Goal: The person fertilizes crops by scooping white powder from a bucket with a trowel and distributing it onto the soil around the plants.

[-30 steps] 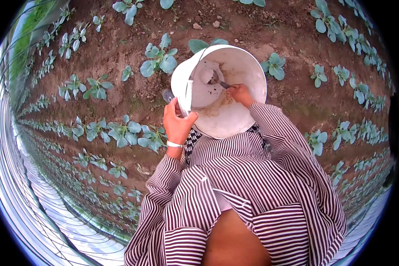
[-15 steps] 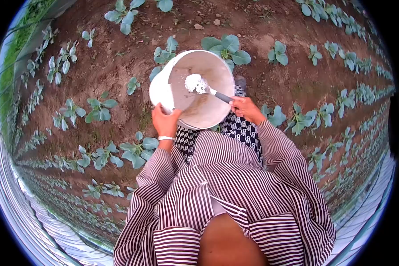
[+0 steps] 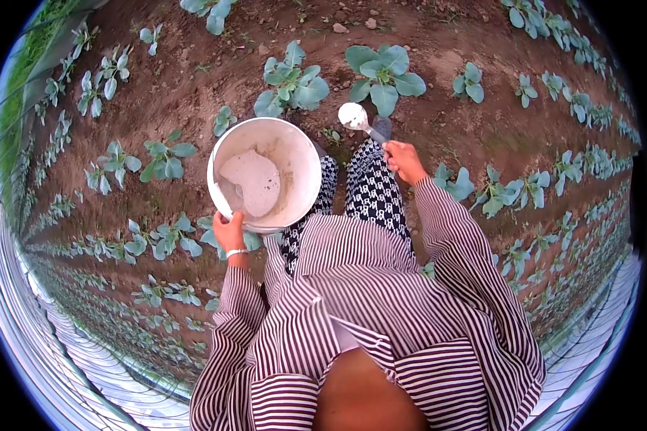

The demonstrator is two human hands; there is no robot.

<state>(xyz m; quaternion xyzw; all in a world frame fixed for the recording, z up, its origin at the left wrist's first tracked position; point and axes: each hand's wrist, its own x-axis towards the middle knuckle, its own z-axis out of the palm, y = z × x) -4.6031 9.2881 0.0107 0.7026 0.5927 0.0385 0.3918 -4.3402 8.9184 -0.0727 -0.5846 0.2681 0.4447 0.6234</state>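
Observation:
My left hand (image 3: pixel 230 233) grips the near-left rim of a white bucket (image 3: pixel 303 169), which hangs tilted in front of my left leg. Inside, pale greyish-white granular material (image 3: pixel 255 179) lies on the bottom. My right hand (image 3: pixel 405 159) is closed around the grey handle of a spoon (image 3: pixel 376 135). A white heap (image 3: pixel 352 115) fills the spoon's bowl, which is held to the right of the bucket and apart from it. Just beyond the spoon grows a broad-leaved green plant (image 3: pixel 384 75); another plant (image 3: pixel 292 85) stands behind the bucket.
Rows of similar leafy plants (image 3: pixel 169 159) run across brown soil (image 3: pixel 438 43) on both sides. My patterned trouser legs (image 3: pixel 377 183) and a dark shoe (image 3: pixel 382 128) are below the spoon. Grass (image 3: pixel 36 57) and pale sheeting (image 3: pixel 21 337) border the field.
The spoon with its white heap has come out of the bucket and moved right and up. My left hand has shifted the bucket left and down, away from the spoon.

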